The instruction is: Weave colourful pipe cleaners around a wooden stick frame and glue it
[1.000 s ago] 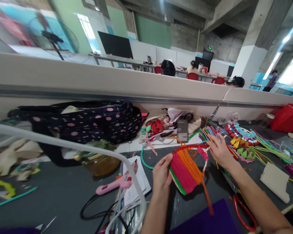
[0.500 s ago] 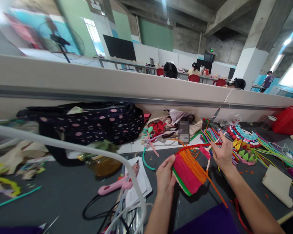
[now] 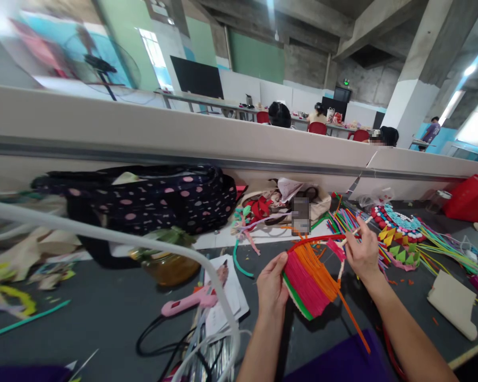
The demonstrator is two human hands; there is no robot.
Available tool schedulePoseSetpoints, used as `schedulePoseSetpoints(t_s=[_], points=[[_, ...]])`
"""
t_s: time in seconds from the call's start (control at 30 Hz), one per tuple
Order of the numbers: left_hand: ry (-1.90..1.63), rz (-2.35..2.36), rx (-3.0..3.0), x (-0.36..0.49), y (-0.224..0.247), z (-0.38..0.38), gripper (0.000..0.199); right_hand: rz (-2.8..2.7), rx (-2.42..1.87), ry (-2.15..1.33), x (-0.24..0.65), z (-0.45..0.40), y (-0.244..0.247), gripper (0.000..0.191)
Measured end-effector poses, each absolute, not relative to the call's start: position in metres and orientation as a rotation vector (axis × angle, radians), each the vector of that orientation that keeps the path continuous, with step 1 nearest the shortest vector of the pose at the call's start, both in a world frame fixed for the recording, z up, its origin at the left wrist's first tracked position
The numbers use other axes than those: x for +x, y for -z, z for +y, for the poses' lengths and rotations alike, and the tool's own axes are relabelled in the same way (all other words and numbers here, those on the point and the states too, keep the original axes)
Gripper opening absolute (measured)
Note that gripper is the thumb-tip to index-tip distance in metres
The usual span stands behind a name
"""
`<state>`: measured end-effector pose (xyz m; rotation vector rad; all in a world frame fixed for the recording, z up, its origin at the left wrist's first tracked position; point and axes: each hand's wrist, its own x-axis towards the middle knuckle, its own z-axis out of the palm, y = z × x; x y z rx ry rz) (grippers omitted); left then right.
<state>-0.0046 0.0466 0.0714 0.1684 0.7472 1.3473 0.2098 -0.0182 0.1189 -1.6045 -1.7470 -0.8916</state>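
Observation:
Between my hands is a flat panel of pipe cleaners (image 3: 311,281) in pink and orange rows, with a green and cream lower left edge. My left hand (image 3: 273,284) is closed on its left corner, thumb on top. A red pipe cleaner (image 3: 314,237) runs along the panel's top edge toward my right hand (image 3: 362,254). My right fingers pinch around a pale pipe cleaner (image 3: 357,232) beyond the panel's right side. Near them a pink piece (image 3: 336,249) sits on a pale frame strip. One loose orange pipe cleaner (image 3: 354,323) hangs from the lower right corner.
A pink glue gun (image 3: 189,302) lies left, behind a white cable (image 3: 175,249). Farther back are a glass jar (image 3: 163,268), a dotted bag (image 3: 163,199) and a cloth bag (image 3: 322,201). Bundled pipe cleaners (image 3: 346,217) and a beaded piece (image 3: 400,223) lie right.
The red pipe cleaner's right end no longer shows past my right fingers; the pale one shows beyond them instead. My left hand keeps its hold on the panel. The view has shifted slightly.

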Motion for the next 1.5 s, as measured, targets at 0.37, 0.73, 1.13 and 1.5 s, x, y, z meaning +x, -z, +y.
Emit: schedulePoseSetpoints(t_s=[0.37, 0.73, 1.13, 1.5], points=[[-1.384, 0.754, 0.178, -0.004, -0.072, 0.046, 0.018, -1.635, -1.545, 0.526, 0.203, -0.029, -0.117, 0.038], [-1.458, 0.751, 0.249, 0.001, -0.069, 0.044, 0.023, -1.460, -1.611, -0.110, 0.198, -0.035, -0.127, 0.022], [-1.473, 0.782, 0.273, 0.000, -0.070, 0.045, 0.022, -1.092, -1.457, -0.404, 0.192, -0.028, -0.110, 0.026], [-1.457, 0.785, 0.268, -0.002, -0.074, 0.046, 0.019, -0.978, -1.321, -0.699, 0.202, -0.028, -0.099, 0.024]])
